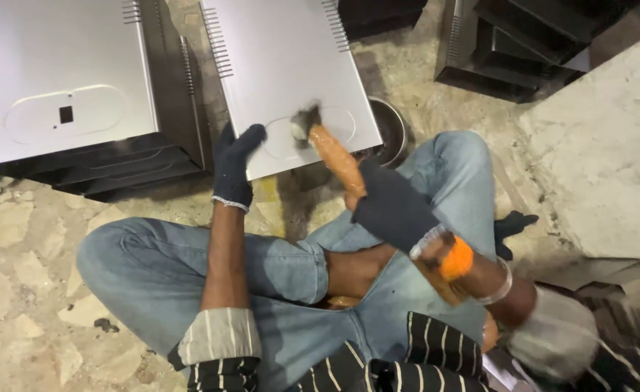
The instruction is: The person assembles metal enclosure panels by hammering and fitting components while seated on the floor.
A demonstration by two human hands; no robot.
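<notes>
A grey metal panel [291,72] is laid flat on the floor before the crossed legs, and its near edge is held down by the left hand [234,168], gloved in dark fabric, the fingers spread open and pressed flat on the sheet. A wooden-handled tool [334,156] is gripped by the right hand [392,207], the gloved fingers closed tightly round the handle; its blurred head is set on the oval outline stamped near the panel's lower edge. A round metal bowl [389,127] is partly covered by the panel's right corner. A stack of similar panels [66,87] is seen just beside it on the left, with a narrow gap between. Dark metal casings [516,43] are placed well apart at upper right, and a concrete slab [610,145] borders the right side. Bare cracked floor [15,276] is left open at lower left.
</notes>
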